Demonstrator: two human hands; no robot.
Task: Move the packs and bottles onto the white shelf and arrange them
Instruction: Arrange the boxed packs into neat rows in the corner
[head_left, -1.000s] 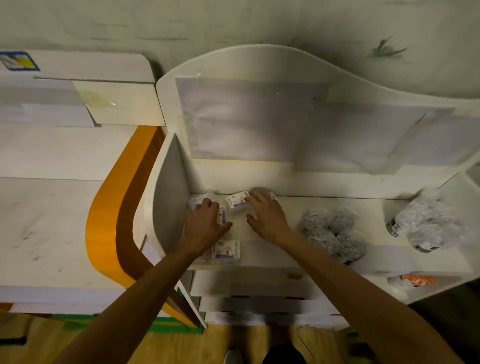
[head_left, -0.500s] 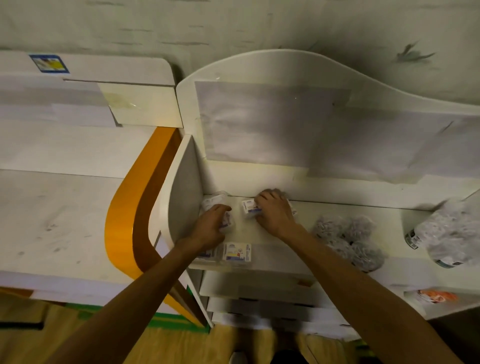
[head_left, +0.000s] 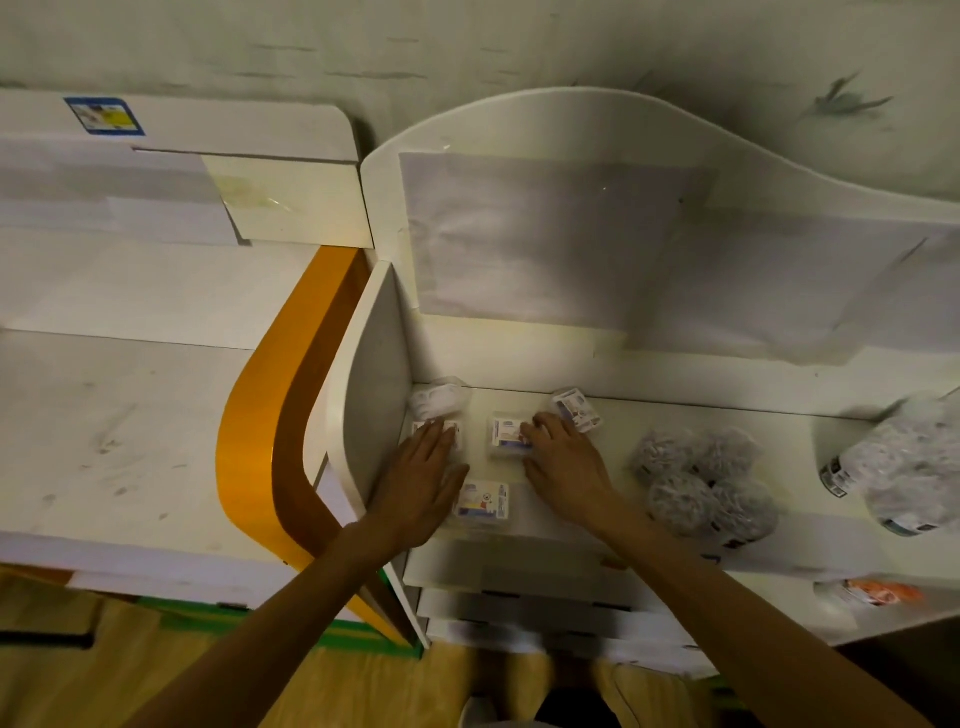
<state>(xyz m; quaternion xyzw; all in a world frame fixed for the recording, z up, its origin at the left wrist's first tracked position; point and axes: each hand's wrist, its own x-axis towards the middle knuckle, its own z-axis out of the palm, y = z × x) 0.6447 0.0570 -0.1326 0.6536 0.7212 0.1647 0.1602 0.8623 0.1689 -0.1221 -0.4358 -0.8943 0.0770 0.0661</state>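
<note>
Several small white packs with blue print lie on the white shelf (head_left: 613, 415). My left hand (head_left: 421, 478) lies flat with straight fingers on a pack (head_left: 451, 432) at the shelf's left end, beside the side wall. My right hand (head_left: 566, 462) touches a pack (head_left: 505, 436) with its fingertips. Another pack (head_left: 575, 409) lies behind that hand by the back wall. A further pack (head_left: 483, 500) sits near the front edge between my hands. A crinkled clear packet (head_left: 436, 400) sits in the back left corner.
A bundle of grey wrapped balls (head_left: 701, 483) lies right of my right hand, and a plastic-wrapped bundle of bottles (head_left: 893, 473) at the far right. An orange packet (head_left: 878, 592) lies on a lower shelf. A white and orange cabinet (head_left: 130, 415) stands left.
My left hand has uncurled and now lies flat on the left pack. My right hand has slid back off the rear pack, which now shows, and touches the middle pack. The camera shifted left.
</note>
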